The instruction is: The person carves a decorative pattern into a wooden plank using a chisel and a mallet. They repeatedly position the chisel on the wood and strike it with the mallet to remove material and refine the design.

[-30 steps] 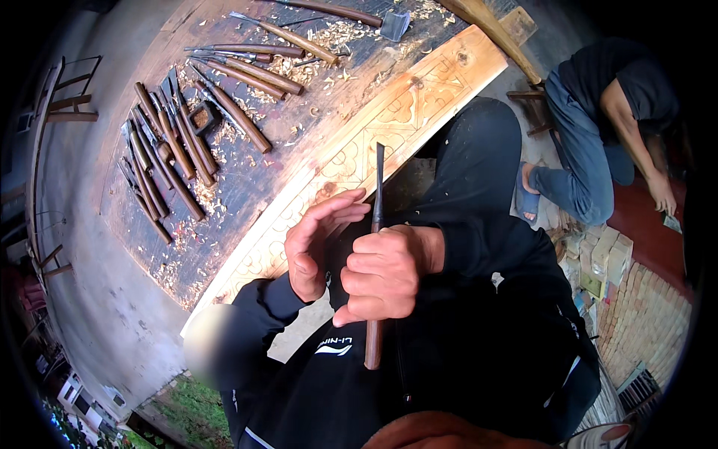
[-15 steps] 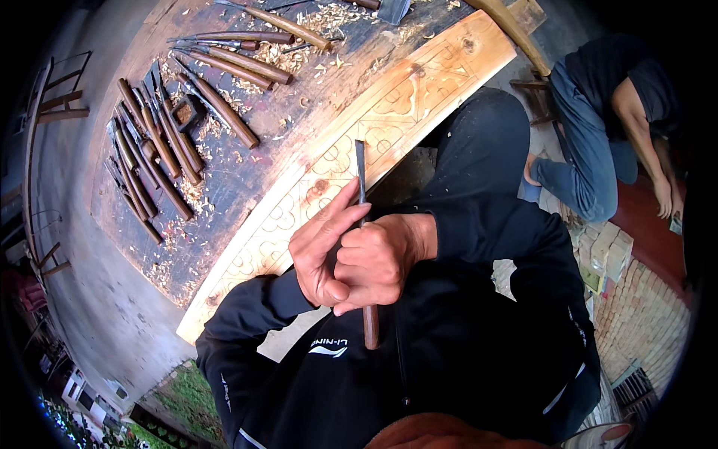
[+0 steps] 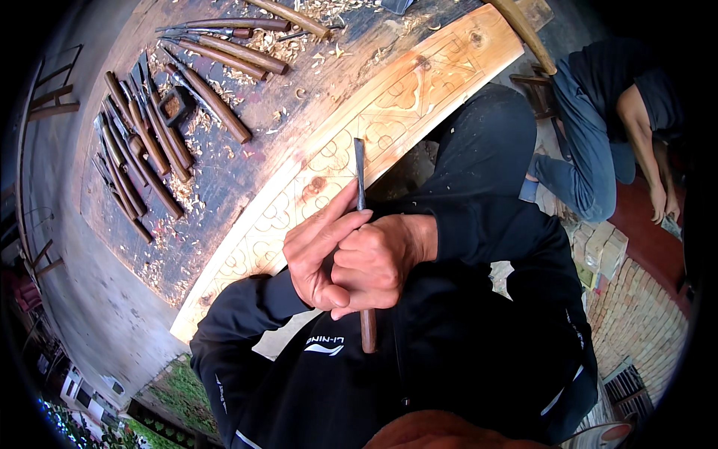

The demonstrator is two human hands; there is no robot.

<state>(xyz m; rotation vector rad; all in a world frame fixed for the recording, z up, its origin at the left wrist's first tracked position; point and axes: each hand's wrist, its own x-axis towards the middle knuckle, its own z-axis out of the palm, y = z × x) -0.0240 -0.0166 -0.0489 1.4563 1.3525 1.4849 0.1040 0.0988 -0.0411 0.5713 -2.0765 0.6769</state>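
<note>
A chisel (image 3: 360, 170) with a dark, flat-ended steel blade and a brown wooden handle stands upright in front of my chest, blade away from me. My right hand (image 3: 378, 258) is a closed fist around its middle. Against that fist presses my left hand (image 3: 314, 262). Its index finger reaches along the blade, its middle fingertip lies across the shank, and its thumb is bent low. Beyond the blade tip lies a pale wooden board (image 3: 292, 176) bearing drawn flower and scroll outlines, part of them cut in.
On the worn table (image 3: 239, 176) several wooden-handled carving tools (image 3: 142, 135) lie among shavings, beside a small dark square box (image 3: 176, 106). A mallet-like wooden handle (image 3: 523, 34) crosses the board's far end. At right a person (image 3: 580, 153) sits bent forward near stacked bricks (image 3: 636, 322).
My view has shifted slightly, so the table and tools sit a little further left and higher. Both hands keep the same hold on the chisel.
</note>
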